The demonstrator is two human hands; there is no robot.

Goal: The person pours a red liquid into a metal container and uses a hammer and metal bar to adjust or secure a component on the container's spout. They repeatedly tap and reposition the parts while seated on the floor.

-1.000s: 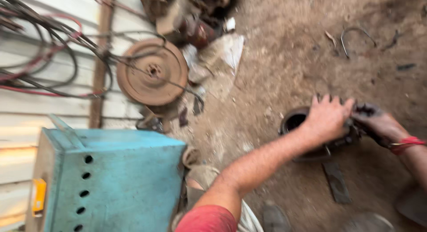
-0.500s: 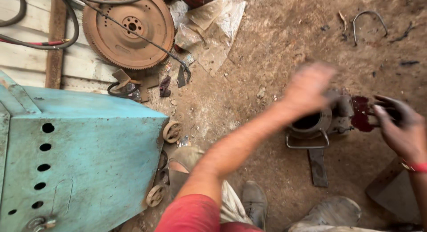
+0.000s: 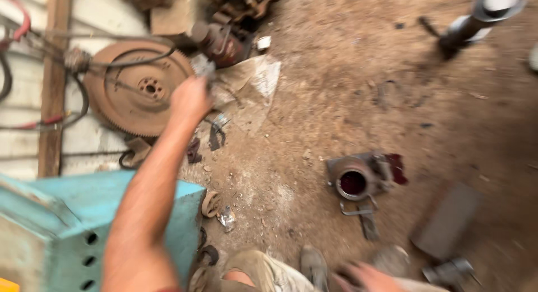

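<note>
My left hand is stretched far out to the upper left, over the dirt beside a rusty toothed flywheel. Its fingers look curled, and a small grey blurred shape sits at the fingertips; whether the hand holds it I cannot tell. My right hand is a blur at the bottom edge, near my shoes. A round metal housing with a dark bore lies alone on the ground, apart from both hands.
A teal metal box with round holes stands at lower left under my arm. Crumpled paper and rusty scrap lie beyond the hand. A flat dark plate lies at right, a metal shaft at top right. Cables run along a wooden post.
My left hand has left the metal housing and swung up and left to the flywheel. My right hand has drawn back from the housing to the bottom edge.
</note>
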